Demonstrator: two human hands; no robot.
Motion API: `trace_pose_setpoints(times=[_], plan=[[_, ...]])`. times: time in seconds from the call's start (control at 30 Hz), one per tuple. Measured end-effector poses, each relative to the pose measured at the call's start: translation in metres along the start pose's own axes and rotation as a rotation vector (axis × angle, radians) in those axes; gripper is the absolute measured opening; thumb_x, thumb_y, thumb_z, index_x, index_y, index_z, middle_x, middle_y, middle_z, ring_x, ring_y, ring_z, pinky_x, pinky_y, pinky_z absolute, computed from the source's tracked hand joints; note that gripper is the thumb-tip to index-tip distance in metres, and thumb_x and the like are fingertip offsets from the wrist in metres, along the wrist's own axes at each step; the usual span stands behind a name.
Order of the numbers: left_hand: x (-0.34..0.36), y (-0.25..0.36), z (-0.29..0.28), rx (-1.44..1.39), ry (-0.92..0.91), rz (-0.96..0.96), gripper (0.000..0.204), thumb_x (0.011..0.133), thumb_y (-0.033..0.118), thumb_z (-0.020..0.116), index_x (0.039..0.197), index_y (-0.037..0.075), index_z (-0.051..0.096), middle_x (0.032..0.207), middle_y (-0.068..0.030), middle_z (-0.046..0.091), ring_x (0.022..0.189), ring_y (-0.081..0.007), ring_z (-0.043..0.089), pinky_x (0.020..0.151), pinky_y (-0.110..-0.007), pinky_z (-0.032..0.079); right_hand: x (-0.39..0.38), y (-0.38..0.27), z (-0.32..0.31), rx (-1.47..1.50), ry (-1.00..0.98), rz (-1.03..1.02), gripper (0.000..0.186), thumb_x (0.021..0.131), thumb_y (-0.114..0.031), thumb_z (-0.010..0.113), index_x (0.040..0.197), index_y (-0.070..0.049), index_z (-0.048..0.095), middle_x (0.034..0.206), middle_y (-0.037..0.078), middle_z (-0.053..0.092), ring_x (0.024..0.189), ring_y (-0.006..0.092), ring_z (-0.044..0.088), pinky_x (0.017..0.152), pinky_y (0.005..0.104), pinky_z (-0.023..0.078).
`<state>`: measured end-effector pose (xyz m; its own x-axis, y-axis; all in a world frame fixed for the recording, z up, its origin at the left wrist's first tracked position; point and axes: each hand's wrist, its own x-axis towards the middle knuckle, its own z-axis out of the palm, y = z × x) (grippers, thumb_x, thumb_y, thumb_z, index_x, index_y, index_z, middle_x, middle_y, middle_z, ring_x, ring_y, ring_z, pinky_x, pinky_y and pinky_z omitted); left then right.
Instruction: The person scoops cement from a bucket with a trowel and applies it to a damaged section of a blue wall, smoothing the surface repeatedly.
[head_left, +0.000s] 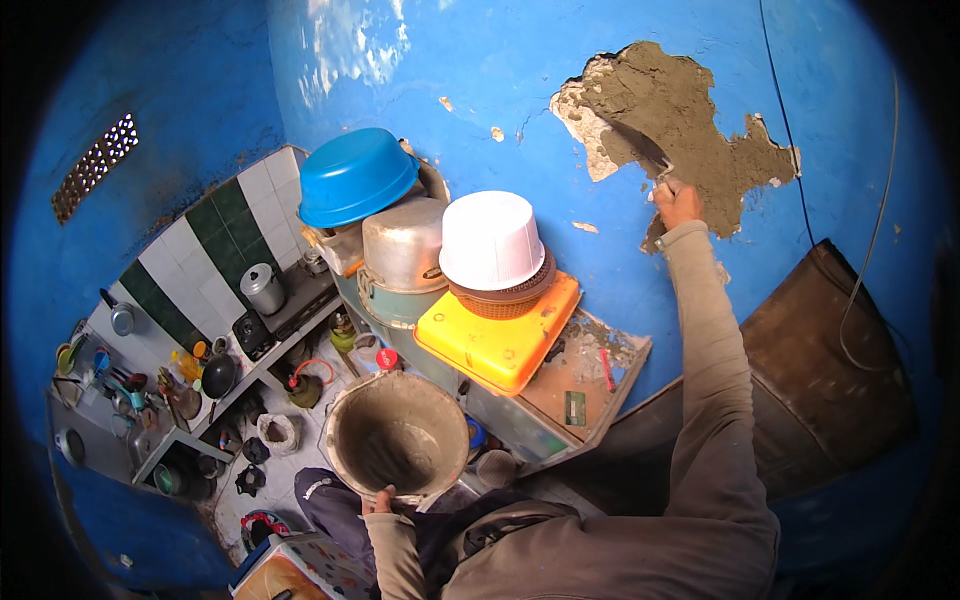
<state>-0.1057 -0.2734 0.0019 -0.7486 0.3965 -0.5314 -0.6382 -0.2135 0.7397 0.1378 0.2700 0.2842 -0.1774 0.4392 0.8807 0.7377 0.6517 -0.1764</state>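
Up on the blue wall (pixel 480 60), my right hand (pixel 678 203) is closed round the handle of a trowel (pixel 638 143). The trowel's blade lies against a rough patch of wet grey-brown mortar (pixel 665 95), with pale bare wall showing at the patch's left edge. Lower down, the fingers of my left hand (pixel 382 500) grip the near rim of a mortar-stained bucket (pixel 352 425). Inside, the bucket shows a grey smear of mortar over its walls and bottom. My right arm is stretched out far; my left stays close to my body.
Beside the wall stands a cabinet (pixel 625 375) bearing a yellow tray (pixel 480 345), a white basin (pixel 490 240) and a brown basket. A blue tub (pixel 355 175) rests on metal pots. At the left is a kitchen counter with pots and a wok (pixel 220 376). Cables hang at the right.
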Motion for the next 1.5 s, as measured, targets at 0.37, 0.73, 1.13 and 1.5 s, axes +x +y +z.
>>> trace_pose_setpoints(times=[0.37,0.73,1.13,1.5], plan=[[0.011,-0.009,-0.005,-0.025,-0.074,0.023,0.043,0.069,0.009,0.058,0.111,0.014,0.051,0.086,-0.0054,0.057,0.069,-0.0207,0.058,0.055,-0.038,0.054,0.033,-0.018,-0.048,0.547,-0.386,0.512,0.015,0.077,-0.015,0.058,0.076,0.0,0.062,0.057,0.002,0.053,0.042,0.007,0.043,0.041,0.0242,0.032],[0.005,0.004,0.004,0.026,0.036,0.009,0.032,0.07,0.012,0.059,0.101,0.013,0.052,0.076,-0.0028,0.055,0.059,-0.0164,0.053,0.047,-0.032,0.05,0.018,-0.014,-0.083,0.775,-0.383,0.816,0.023,0.082,-0.021,0.057,0.093,-0.002,0.058,0.062,0.002,0.054,0.04,0.0067,0.041,0.032,0.0237,0.027],[0.003,0.01,0.009,-0.054,0.061,0.027,0.033,0.069,0.011,0.059,0.102,0.013,0.053,0.071,-0.0026,0.054,0.053,-0.0163,0.052,0.046,-0.034,0.051,-0.016,-0.028,-0.024,-0.181,-0.176,-0.017,0.035,0.081,-0.027,0.049,0.105,-0.002,0.057,0.079,0.019,0.063,0.067,0.0357,0.06,0.061,0.0443,0.047],[0.004,0.002,0.009,-0.114,0.042,-0.014,0.04,0.07,0.01,0.058,0.108,0.014,0.052,0.088,-0.0055,0.057,0.071,-0.0213,0.058,0.055,-0.039,0.054,0.035,-0.088,-0.053,-0.409,-0.148,0.081,0.032,0.083,-0.027,0.046,0.103,-0.007,0.059,0.088,0.022,0.062,0.082,0.0405,0.058,0.072,0.0482,0.046]])
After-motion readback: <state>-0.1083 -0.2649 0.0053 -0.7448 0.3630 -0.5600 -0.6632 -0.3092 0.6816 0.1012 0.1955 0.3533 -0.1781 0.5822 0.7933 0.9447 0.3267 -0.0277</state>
